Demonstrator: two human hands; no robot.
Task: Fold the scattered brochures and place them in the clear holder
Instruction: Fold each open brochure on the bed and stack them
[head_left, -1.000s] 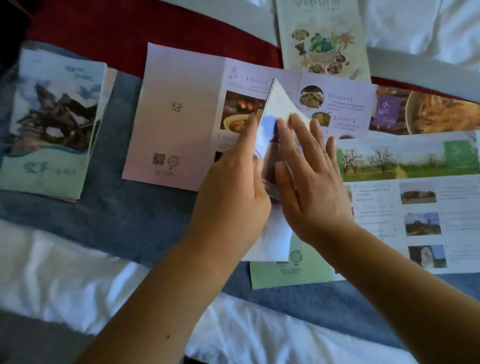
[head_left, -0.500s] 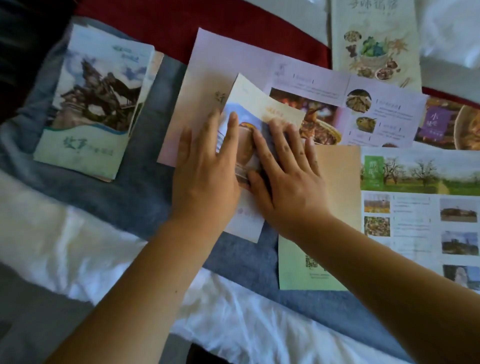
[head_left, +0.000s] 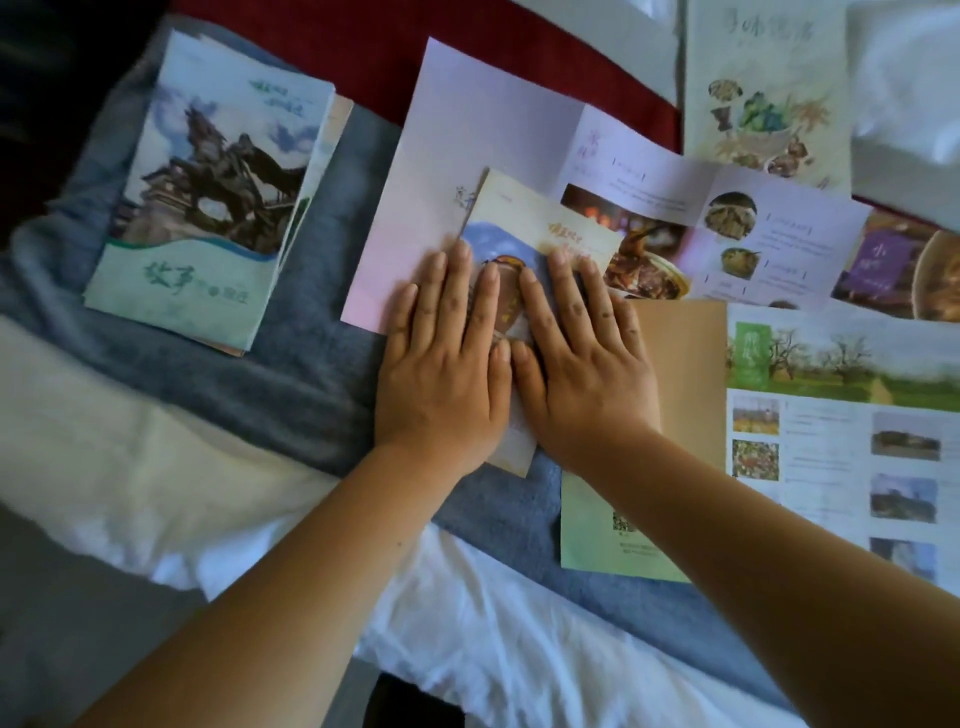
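Paper folded brochure (head_left: 540, 228) | left hand (head_left: 441, 364), right hand (head_left: 582, 374) flat, fingers spread, pressing it

Text on brochures (head_left: 540, 228) too blurry to read.

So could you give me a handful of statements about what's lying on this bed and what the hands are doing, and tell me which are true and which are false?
1. Both hands lie flat on one folded brochure. True: the left hand and the right hand press it side by side, fingers spread.
2. The horse-statue brochure lies to the right of the hands. False: it lies to their left, on the blue blanket.
3. The pressed brochure overlaps a lilac unfolded brochure. True.
4. A clear holder stands beside the hands. False: no holder is in view.
5. The orchard brochure is folded shut. False: it lies spread open at the right.
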